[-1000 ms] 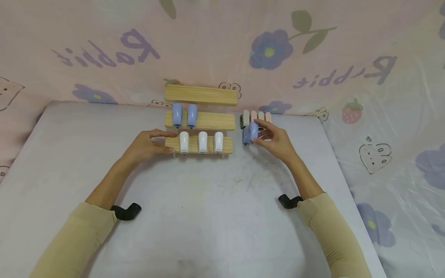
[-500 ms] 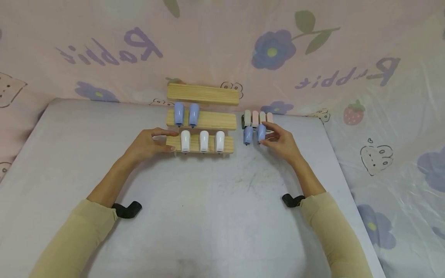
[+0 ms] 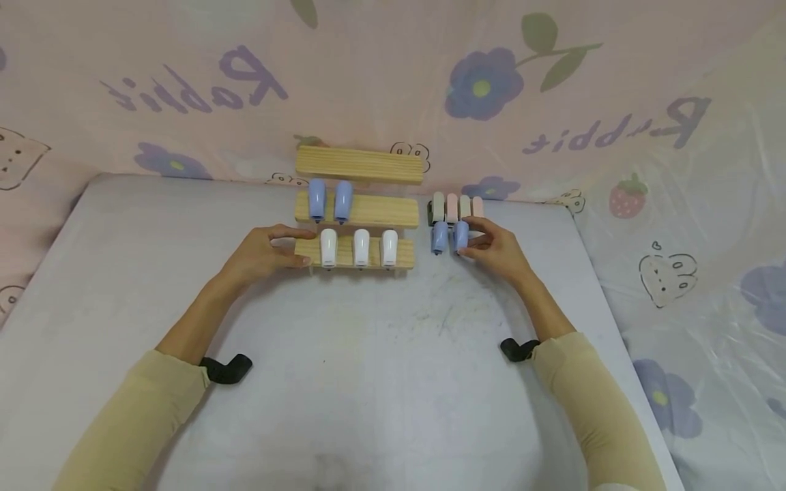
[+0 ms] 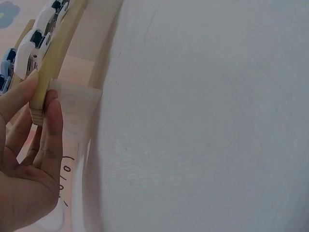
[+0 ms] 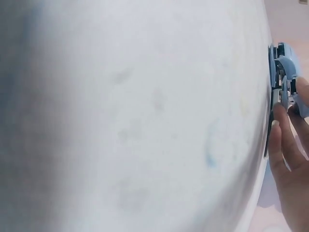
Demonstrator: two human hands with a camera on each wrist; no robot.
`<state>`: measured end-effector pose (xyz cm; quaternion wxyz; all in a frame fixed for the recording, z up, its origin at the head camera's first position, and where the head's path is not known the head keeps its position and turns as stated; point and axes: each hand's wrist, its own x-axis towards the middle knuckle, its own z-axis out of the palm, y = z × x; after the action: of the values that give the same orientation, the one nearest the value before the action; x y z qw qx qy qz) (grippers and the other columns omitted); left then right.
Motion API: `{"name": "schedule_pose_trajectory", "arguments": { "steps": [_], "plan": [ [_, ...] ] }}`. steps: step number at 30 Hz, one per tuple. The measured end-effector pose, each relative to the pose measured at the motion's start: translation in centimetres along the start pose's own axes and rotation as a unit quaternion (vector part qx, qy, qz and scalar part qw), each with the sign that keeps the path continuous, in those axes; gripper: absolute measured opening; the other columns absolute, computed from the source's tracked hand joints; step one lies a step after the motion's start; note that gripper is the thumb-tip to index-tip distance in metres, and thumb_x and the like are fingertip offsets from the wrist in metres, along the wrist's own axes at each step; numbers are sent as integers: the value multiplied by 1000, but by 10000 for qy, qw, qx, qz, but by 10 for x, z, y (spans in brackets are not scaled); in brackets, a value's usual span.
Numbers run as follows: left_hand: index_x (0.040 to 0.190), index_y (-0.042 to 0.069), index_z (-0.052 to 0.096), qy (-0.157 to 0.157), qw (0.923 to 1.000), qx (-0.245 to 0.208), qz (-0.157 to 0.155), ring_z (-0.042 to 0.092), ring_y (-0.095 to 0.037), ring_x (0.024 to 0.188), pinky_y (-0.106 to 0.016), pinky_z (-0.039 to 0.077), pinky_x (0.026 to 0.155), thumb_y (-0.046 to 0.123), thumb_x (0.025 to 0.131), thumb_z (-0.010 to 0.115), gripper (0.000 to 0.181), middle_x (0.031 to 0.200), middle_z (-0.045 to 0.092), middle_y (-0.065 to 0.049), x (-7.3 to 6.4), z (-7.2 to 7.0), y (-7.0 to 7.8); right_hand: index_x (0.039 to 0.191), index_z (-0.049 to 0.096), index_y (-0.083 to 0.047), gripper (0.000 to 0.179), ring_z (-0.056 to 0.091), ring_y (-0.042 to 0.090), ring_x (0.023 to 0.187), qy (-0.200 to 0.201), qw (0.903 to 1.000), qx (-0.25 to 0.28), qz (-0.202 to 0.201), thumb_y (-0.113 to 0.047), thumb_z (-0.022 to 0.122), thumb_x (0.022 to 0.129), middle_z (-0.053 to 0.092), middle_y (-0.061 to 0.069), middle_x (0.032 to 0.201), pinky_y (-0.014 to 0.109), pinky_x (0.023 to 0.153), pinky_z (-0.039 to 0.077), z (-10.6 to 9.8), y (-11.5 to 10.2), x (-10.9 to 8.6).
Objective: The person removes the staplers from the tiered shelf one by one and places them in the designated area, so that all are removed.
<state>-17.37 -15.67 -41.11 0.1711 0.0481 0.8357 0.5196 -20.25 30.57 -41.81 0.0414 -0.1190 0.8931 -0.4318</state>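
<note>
My left hand [image 3: 260,256] pinches the left end of the lowest wooden shelf board [image 3: 312,254]; in the left wrist view the thumb is above and the fingers beneath the board [image 4: 58,50]. Three white staplers [image 3: 361,247] stand in a row on that board. Two blue staplers [image 3: 316,199] occupy the left part of the middle board [image 3: 387,211]. On the right, my right hand [image 3: 499,251] holds a blue stapler [image 3: 460,236] between thumb and fingers. Just left of it is another blue stapler [image 3: 439,237], a small gap apart.
Behind the right-hand blue staplers stands a row of several pale green and pink staplers [image 3: 452,206]. The top wooden board [image 3: 359,165] bears nothing visible. A patterned cloth [image 3: 368,75] hangs behind the white table [image 3: 368,382].
My right hand has shifted a little right and down with its blue stapler, setting it beside the other blue one. My left hand keeps its hold on the board's end.
</note>
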Motion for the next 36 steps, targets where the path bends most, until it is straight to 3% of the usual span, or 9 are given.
{"name": "schedule_pose_trajectory", "arguments": {
  "steps": [6,10,20,27,32,36],
  "plan": [
    [128,15,69,-15,10000,-8,48,28,-35,144,-60,21,113,29,77,88,57,148,49,-12,0,0,0,142,52,-5,67,65,38,100,-62,9997,-179,-132,-6,82,82,59,21,134,16,74,48,4,2,8],
    [128,14,69,32,9999,-56,104,28,-34,144,-60,20,113,28,77,88,56,147,50,-12,0,0,1,142,54,-9,66,65,33,100,-116,9995,-297,-60,-10,82,82,61,17,132,18,78,49,6,1,12],
    [128,13,68,-31,10000,-62,70,28,-34,145,-60,18,114,27,78,87,55,147,50,-12,0,-1,1,141,53,-10,66,65,29,99,-223,9986,-468,132,-13,83,83,61,14,130,38,86,51,9,-1,11],
    [128,12,68,-75,9999,-94,109,30,-33,143,-59,21,113,25,78,87,55,147,50,-12,0,0,1,143,52,-12,67,65,30,100,-257,9982,-493,213,-14,82,83,60,15,130,45,89,51,9,-1,10],
    [129,12,68,-69,9999,-85,103,32,-33,141,-59,22,113,25,79,86,55,148,48,-13,-1,0,1,142,53,-12,63,66,28,98,-161,9981,-552,214,-13,80,85,62,14,129,35,84,53,3,-4,8],
    [129,14,68,-30,10000,-83,16,41,-32,131,-57,26,110,26,78,87,55,148,48,-12,-1,0,1,138,57,-10,56,67,20,92,91,9995,-247,177,-8,78,87,62,13,129,22,75,52,-1,-5,7]
  ]
}}
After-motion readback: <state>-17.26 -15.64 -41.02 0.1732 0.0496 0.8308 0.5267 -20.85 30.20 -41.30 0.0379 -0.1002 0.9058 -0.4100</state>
